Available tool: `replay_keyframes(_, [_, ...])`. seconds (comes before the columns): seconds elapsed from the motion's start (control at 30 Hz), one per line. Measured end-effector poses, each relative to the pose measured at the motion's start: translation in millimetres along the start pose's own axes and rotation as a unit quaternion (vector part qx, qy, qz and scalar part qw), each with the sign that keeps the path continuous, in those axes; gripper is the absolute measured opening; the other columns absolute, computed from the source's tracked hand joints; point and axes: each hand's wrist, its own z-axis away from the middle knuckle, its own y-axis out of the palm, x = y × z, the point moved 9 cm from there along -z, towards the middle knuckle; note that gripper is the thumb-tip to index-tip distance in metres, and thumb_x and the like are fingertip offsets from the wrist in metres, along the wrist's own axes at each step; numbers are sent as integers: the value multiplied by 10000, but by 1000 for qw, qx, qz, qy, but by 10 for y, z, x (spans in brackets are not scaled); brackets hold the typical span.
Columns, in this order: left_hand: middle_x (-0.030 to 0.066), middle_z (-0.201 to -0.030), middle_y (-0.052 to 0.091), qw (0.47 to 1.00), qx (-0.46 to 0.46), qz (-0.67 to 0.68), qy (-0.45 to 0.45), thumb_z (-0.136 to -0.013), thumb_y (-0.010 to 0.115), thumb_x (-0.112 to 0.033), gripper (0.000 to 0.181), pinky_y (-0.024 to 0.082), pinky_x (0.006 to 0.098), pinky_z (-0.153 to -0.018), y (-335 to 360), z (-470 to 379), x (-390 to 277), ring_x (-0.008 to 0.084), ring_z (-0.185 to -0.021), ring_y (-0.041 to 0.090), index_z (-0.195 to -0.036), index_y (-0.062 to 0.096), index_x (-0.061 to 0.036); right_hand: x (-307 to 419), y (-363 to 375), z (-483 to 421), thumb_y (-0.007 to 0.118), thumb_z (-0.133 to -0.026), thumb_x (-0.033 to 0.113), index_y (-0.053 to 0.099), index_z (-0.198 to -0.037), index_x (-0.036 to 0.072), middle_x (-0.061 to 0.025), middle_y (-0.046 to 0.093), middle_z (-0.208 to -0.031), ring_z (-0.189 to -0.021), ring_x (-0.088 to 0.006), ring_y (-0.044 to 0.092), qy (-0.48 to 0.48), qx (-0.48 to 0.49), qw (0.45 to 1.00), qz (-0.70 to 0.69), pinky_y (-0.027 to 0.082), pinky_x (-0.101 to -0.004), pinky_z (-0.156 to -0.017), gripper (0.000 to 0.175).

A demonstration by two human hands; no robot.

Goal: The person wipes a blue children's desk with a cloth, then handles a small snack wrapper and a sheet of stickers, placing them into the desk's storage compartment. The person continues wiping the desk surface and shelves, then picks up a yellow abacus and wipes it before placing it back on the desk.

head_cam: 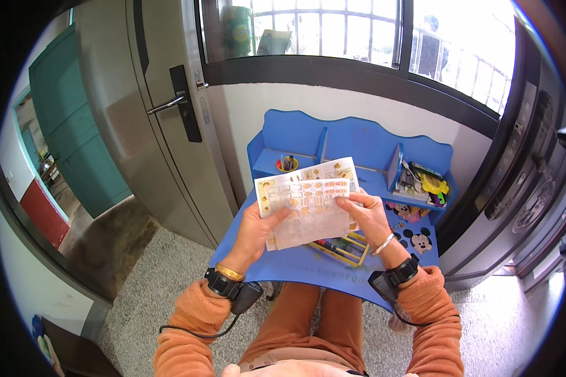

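Above the blue desk [292, 266], my left hand [259, 226] pinches the left side of a translucent sticker sheet [311, 221] and a printed paper sheet [304, 174] behind it. The thumb and fingers of my right hand [370, 214] grip the right edge of the same sheets. Small pictures in rows mark the front sheet; the rear one bears larger yellow-brown pictures. Beneath the sheets, a yellow-framed tray [358, 259] with dark and coloured items lies on the desk, partly hidden.
A round pen cup [287, 164] stands on the desk's left shelf. The right compartment holds books, cables and a yellow toy [434, 184]. Mickey Mouse stickers [420, 240] are on the desktop's right. A grey door [170, 141] stands left, a barred window [320, 33] ahead.
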Motion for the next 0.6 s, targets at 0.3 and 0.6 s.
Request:
replay_keyframes(0.3, [72, -1178, 708, 1000, 12, -4, -11, -1009, 621, -143, 271, 550, 316, -892, -70, 5, 65, 149, -1022, 679, -1240, 655, -5, 251, -265, 182, 748, -913, 87, 768, -1079, 18, -34, 660, -1048, -945, -110, 634, -79, -1, 991, 105, 524, -235, -809, 182])
replay_keyframes(0.6, [83, -1231, 678, 995, 91, -24, -26, -1013, 564, -87, 330, 510, 320, -962, -59, 4, -115, 154, -1085, 649, -1325, 592, 20, 490, -457, 249, 757, -873, 61, 725, -1185, 100, -26, 615, -1178, -1006, -97, 604, -124, 26, 971, 205, 475, -228, -812, 315])
